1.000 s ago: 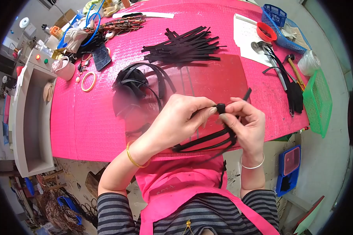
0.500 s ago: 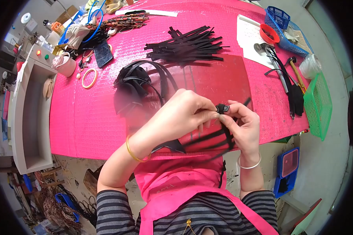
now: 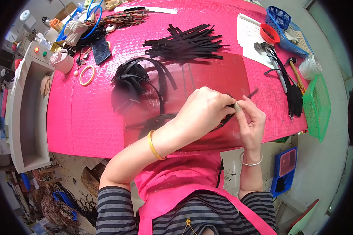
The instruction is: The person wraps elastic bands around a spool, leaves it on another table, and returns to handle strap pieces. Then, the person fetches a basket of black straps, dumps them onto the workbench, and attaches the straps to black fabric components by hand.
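Note:
My left hand [image 3: 208, 111] reaches across to the right, its thumb and fingers pinched on a black strap [image 3: 254, 93]. Fingertip to fingertip with it, my right hand [image 3: 252, 121] pinches the same strap, and a loose end sticks out beyond its fingers. Fingers cover whatever piece sits between them. Both hands are above the dark red board [image 3: 219, 74]. Left of them lies a bundle of black straps and black material [image 3: 131, 78], partly blurred. A pile of cut black strips [image 3: 184, 43] rests past the board's far edge.
A phone [image 3: 102, 51], a cream ring [image 3: 87, 75] and a pink cup [image 3: 62, 62] are at the left of the pink table [image 3: 86, 121]. Hammers [image 3: 296, 74], a red bowl [image 3: 270, 33], a white spool [image 3: 310, 67] and a green basket [image 3: 317, 107] line the right side.
Both hands have shifted a little right and upward, the left one more. The small black buckle seen between the fingertips is now hidden, and the straps trailing below have been drawn under the left hand.

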